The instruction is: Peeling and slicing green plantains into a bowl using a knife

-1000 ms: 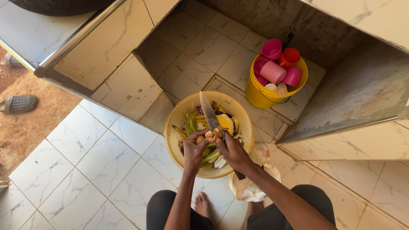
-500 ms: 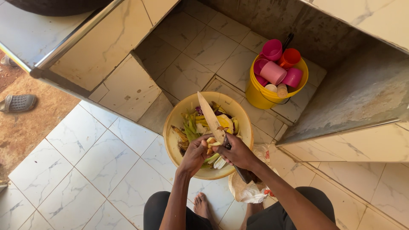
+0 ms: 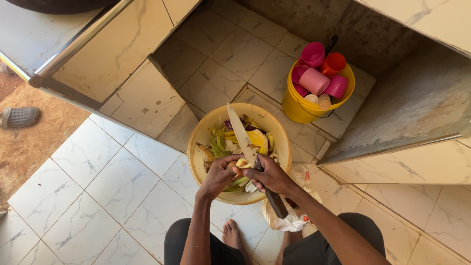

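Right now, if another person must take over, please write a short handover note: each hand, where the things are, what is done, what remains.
Left hand: fingers closed on a small pale vegetable piece, over the bowl.
Right hand: grips the knife, blade pointing away over the bowl.
Yellow bowl: on the tiled floor, holding peels and scraps.
Yellow bucket of cups: behind the bowl.
White plastic bag: by the right knee.
Done: many peels in the bowl.
Left: the piece in hand is not finished.

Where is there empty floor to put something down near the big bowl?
Bare white tiles lie left of the tan bowl, toward the sandal. Grey tiles behind it, left of the yellow bucket, are free too. It is crowded by the plastic bag and feet.
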